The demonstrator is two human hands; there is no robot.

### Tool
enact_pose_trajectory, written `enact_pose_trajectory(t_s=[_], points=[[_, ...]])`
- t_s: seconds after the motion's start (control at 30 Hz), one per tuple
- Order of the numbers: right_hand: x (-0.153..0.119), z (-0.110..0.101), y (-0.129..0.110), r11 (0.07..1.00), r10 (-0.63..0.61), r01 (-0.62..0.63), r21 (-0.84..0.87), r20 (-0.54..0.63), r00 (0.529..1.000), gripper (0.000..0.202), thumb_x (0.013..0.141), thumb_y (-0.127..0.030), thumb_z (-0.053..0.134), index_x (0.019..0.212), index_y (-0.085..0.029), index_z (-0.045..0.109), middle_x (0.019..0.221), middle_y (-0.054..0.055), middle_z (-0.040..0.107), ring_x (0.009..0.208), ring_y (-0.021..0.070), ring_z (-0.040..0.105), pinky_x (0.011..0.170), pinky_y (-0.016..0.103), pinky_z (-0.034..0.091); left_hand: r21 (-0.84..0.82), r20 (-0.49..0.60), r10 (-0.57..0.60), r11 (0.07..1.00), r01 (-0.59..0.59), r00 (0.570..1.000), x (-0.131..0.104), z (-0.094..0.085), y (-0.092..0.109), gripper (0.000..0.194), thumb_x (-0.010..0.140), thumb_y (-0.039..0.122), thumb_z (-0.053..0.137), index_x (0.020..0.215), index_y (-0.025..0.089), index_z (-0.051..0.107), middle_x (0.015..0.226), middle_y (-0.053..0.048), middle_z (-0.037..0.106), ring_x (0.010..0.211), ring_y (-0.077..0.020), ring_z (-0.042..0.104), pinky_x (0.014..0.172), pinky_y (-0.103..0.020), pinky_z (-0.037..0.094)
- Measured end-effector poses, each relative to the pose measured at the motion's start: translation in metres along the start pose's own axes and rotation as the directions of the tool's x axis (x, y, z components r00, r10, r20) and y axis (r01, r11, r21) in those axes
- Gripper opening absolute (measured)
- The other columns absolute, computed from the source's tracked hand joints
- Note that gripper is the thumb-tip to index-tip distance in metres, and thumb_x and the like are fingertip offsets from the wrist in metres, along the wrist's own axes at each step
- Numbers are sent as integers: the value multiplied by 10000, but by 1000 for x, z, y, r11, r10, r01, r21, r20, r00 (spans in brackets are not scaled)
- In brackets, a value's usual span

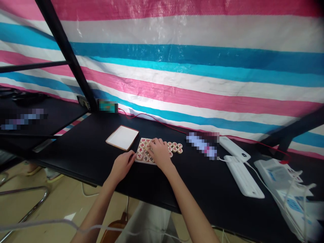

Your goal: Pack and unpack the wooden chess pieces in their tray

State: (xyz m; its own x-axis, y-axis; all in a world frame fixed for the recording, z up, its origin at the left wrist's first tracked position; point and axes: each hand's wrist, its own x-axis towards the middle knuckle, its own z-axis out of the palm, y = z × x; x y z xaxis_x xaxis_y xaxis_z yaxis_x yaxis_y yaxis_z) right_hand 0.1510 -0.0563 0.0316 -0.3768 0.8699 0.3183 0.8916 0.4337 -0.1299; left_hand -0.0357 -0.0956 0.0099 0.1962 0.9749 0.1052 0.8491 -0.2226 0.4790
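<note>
A shallow white box (147, 163) on the black table holds several round Chinese chess pieces (139, 156) with red and black characters. My left hand (124, 164) has its fingers curled together at the box's left edge, gripping it. Over the right part of the box, my right hand (161, 153) bends its fingers down around a Chinese chess piece, which is mostly hidden. That hand also covers part of the box. More loose pieces (174, 149) lie in short rows just right of the box. Left of it, the box lid (122, 137) rests with its white inside up.
A blurred phone-like device (202, 145), two white power banks (244, 177) and a cabled white pile (286, 192) lie to the right. A red cable (157, 120) runs along the back. Another device (108, 106) stands by the black post (68, 50). Striped sheeting hangs behind.
</note>
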Motion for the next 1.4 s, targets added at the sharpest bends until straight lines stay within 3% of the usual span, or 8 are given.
enact_pose_trajectory(t_s=[0.3, 0.53, 0.7, 0.8, 0.9, 1.03, 1.23, 1.4], points=[[-5, 2, 3, 997, -24, 26, 71, -33, 999, 126, 833, -325, 549, 801, -205, 574, 861, 11, 638, 857, 179, 502, 762, 343, 253, -7, 11, -8, 1000, 8, 1000, 1, 2, -3, 335, 903, 416, 267, 800, 213, 513, 753, -21, 613, 712, -162, 568, 654, -257, 376], [-55, -24, 49, 953, 226, -166, 253, -226, 948, 158, 852, -345, 518, 895, -237, 624, 996, 27, 661, 925, 182, 548, 784, 326, 271, 23, 26, -23, 999, 22, 999, 1, 1, -3, 335, 901, 417, 268, 839, 218, 531, 786, -26, 629, 740, -173, 581, 659, -263, 380], [-88, -23, 80, 897, 318, -239, 372, -168, 933, 175, 846, -314, 499, 943, -230, 616, 1013, 43, 654, 932, 197, 566, 782, 329, 359, 35, 25, -23, 999, 22, 999, 2, 1, -4, 341, 898, 419, 271, 856, 215, 540, 807, -33, 639, 756, -178, 586, 655, -261, 381], [-93, -15, 84, 839, 330, -228, 494, -130, 935, 188, 842, -269, 480, 983, -220, 595, 1048, 52, 626, 930, 184, 569, 775, 309, 416, 29, 27, -16, 999, 15, 1000, 2, 2, -5, 336, 895, 415, 275, 854, 216, 543, 817, -35, 646, 761, -175, 588, 666, -256, 386], [-93, -12, 84, 807, 329, -230, 544, -90, 940, 206, 828, -220, 476, 1003, -217, 583, 1072, 56, 590, 807, 151, 582, 725, 284, 445, 32, 33, -18, 999, 16, 999, 2, 2, -5, 330, 891, 416, 282, 855, 218, 543, 812, -31, 649, 754, -174, 593, 669, -253, 391], [-96, -14, 84, 836, 337, -259, 484, -79, 938, 189, 821, -197, 481, 975, -215, 587, 1017, 52, 576, 736, 137, 563, 720, 284, 441, 43, 22, -15, 999, 14, 1000, 2, 1, -4, 330, 892, 421, 280, 859, 221, 540, 796, -23, 648, 743, -171, 597, 664, -249, 390], [-98, -18, 82, 940, 270, -248, 234, -64, 961, 188, 839, -196, 470, 967, -230, 602, 960, 41, 599, 828, 165, 560, 719, 292, 378, 53, 17, -9, 999, 8, 1000, 2, 2, -4, 329, 895, 416, 275, 857, 222, 538, 783, -15, 645, 719, -162, 592, 636, -240, 381], [-98, -18, 82, 957, 252, -239, 161, -62, 966, 221, 859, -201, 433, 992, -229, 607, 964, 56, 620, 843, 179, 548, 714, 299, 337, 63, 13, 5, 998, -6, 1000, 2, 3, -5, 320, 898, 408, 282, 868, 223, 541, 817, -20, 653, 749, -166, 597, 662, -245, 386]])
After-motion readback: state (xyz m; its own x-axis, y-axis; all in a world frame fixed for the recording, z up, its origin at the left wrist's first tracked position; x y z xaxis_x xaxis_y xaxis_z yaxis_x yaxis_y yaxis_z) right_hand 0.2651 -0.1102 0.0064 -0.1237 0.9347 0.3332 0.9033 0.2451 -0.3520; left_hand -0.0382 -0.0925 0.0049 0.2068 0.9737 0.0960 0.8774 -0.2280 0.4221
